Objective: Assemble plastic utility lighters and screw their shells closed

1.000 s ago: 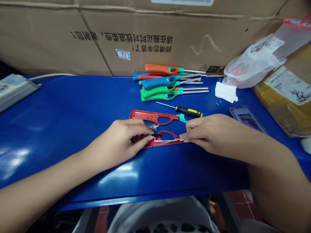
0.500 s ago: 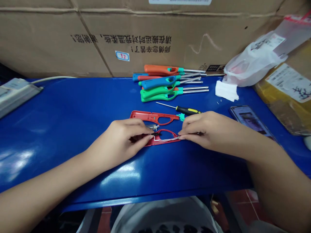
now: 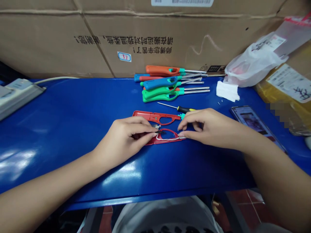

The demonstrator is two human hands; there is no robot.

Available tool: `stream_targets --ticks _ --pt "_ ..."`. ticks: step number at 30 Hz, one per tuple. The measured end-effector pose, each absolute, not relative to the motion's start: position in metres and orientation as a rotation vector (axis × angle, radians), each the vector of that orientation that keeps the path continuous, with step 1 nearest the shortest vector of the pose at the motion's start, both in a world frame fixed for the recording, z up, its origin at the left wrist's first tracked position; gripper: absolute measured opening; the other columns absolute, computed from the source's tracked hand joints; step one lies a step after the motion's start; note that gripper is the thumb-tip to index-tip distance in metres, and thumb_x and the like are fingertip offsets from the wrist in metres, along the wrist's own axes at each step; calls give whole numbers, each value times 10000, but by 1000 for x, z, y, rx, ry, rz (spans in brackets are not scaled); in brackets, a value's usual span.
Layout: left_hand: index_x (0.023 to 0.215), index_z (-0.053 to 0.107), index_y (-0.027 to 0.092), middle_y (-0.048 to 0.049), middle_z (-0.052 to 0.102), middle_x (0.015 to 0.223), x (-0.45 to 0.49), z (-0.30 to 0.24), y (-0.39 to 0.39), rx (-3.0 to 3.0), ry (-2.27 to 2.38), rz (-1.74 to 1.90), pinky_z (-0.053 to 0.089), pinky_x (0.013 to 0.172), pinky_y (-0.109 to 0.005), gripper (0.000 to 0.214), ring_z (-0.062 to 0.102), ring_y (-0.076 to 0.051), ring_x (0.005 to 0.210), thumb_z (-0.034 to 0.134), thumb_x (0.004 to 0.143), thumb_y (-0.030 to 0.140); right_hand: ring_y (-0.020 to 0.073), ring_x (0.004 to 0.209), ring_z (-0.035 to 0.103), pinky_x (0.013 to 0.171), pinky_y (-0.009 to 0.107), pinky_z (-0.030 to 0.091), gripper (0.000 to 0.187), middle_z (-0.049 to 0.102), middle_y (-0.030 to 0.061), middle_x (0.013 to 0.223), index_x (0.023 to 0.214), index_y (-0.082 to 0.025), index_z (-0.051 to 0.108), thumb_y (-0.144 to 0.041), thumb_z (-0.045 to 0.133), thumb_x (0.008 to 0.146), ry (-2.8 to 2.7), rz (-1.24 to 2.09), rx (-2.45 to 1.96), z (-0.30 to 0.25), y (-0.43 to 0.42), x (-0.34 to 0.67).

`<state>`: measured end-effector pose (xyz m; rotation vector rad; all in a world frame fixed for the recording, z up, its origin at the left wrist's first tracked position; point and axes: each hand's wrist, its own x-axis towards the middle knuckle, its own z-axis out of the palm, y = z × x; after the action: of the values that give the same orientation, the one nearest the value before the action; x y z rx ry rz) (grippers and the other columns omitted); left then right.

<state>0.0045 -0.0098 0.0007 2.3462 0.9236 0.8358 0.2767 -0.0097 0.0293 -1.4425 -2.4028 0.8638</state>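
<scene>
My left hand [image 3: 130, 136] pinches a small black part [image 3: 160, 132] with a white wire [image 3: 167, 139] running from it. It is over the lower red lighter shell half [image 3: 172, 130], partly covering its handle end. My right hand [image 3: 199, 126] hovers at the narrow end of that shell half, thumb close to the wire's end and index finger lifted apart from it. Behind lies the other red shell half [image 3: 145, 114], inner side up, with a teal piece [image 3: 181, 116] at its tip. A small clear and metal part [image 3: 157, 126] shows beside my left fingers.
A screwdriver [image 3: 182, 109] lies behind my right hand. Several assembled lighters [image 3: 160, 82] are piled against a cardboard box [image 3: 116, 29]. To the right are white paper [image 3: 227, 91], tiny screws [image 3: 219, 103], a phone [image 3: 255, 123] and a plastic bag [image 3: 255, 61]; a power strip [image 3: 21, 95] sits left.
My right thumb and index finger have parted at the shell's narrow end, where they were pinched together. My left hand keeps its pinch on the black part. The view has shifted slightly.
</scene>
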Motion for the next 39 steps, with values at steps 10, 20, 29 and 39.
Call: stream_targets --ticks 10,20,29,39 --pt "1013 817 178 -70 792 986 4 -1 -10 2352 900 859 595 674 -208 140 753 -155 837 697 943 199 184 762 594 685 312 445 192 682 51 952 1018 -200 712 -306 672 862 -2336 226 -1691 23 -1 290" --pt "986 809 180 -63 793 960 6 -2 -11 2355 905 876 599 684 -212 126 751 -154 826 696 943 212 158 668 561 588 298 371 161 673 37 821 750 -198 678 -262 610 882 -2443 207 -1787 25 -4 280" --pt "983 810 142 -76 774 930 6 -4 -11 2332 912 881 582 680 -212 128 735 -145 786 713 930 207 153 703 552 632 303 362 143 666 5 837 822 -228 701 -248 575 888 -2547 352 -1645 27 -10 282" --pt "986 815 125 -77 762 916 7 -5 -11 2313 917 883 573 685 -213 138 722 -138 766 729 922 212 145 640 528 601 287 334 89 647 -9 741 791 -231 686 -206 606 819 -2489 483 -1682 28 -9 280"
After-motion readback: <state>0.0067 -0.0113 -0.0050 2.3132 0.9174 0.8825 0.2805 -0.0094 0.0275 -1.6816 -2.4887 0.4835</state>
